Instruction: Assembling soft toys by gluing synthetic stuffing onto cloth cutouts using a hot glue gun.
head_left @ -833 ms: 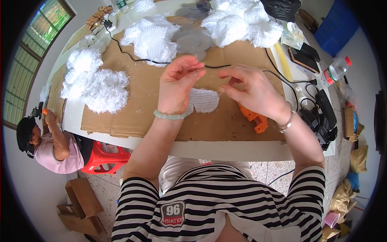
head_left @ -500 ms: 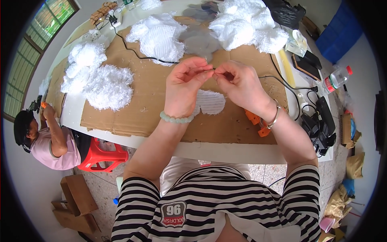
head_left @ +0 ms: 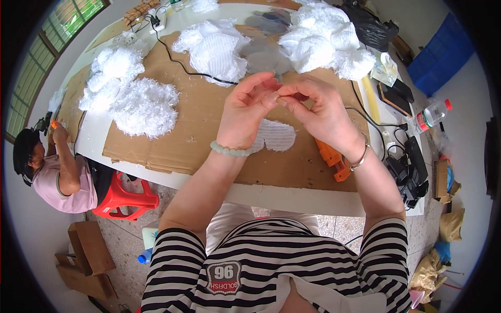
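My left hand (head_left: 241, 116) and my right hand (head_left: 324, 116) meet above the cardboard sheet (head_left: 209, 151), fingertips pinched together. Whatever sits between the fingertips is too small to make out. Just below them a flat white ribbed fabric piece (head_left: 281, 136) lies on the cardboard, partly covered by my left wrist. An orange glue gun (head_left: 330, 159) rests beside my right wrist, its far part hidden by the forearm.
White fluffy fabric piles (head_left: 146, 107) lie at left, with more fabric (head_left: 214, 49) in the middle and a heap (head_left: 321, 39) far right. A black cable (head_left: 172, 65) crosses the cardboard. A plastic bottle (head_left: 432, 116) stands right. Another person (head_left: 62, 177) sits at left.
The whole view has shifted slightly. My fingers have moved a little while staying pinched together, and the right fingers now reach further over the left fingertips. More of the glue gun shows.
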Demonstrator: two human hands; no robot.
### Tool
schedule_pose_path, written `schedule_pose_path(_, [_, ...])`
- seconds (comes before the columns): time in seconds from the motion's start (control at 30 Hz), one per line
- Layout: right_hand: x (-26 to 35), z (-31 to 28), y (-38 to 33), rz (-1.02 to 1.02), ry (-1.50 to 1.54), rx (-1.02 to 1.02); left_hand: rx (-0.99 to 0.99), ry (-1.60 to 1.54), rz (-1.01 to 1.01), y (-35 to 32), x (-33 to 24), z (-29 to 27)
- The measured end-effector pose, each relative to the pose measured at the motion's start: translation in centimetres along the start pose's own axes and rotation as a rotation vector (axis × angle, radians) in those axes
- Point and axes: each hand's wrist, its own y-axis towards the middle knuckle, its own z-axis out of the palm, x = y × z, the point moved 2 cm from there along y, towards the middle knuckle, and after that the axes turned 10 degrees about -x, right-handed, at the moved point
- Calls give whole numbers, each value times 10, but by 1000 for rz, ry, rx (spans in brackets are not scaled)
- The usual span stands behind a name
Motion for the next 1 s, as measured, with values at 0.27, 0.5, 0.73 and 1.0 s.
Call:
schedule_pose_path(0.27, [7,1,0,12,-178,-32,-27,12,2,-2,-5,2])
schedule_pose_path(0.5, [7,11,-4,-16,-33,-43,-22,174,164,-1,-7,2])
schedule_pose_path(0.73, [4,-4,5,-174,-271,-125,43,228,117,-6,-5,5])
schedule_pose_path(1.0, [0,-14,18,-123,-174,-74,135,-30,-111,-5,-4,4])
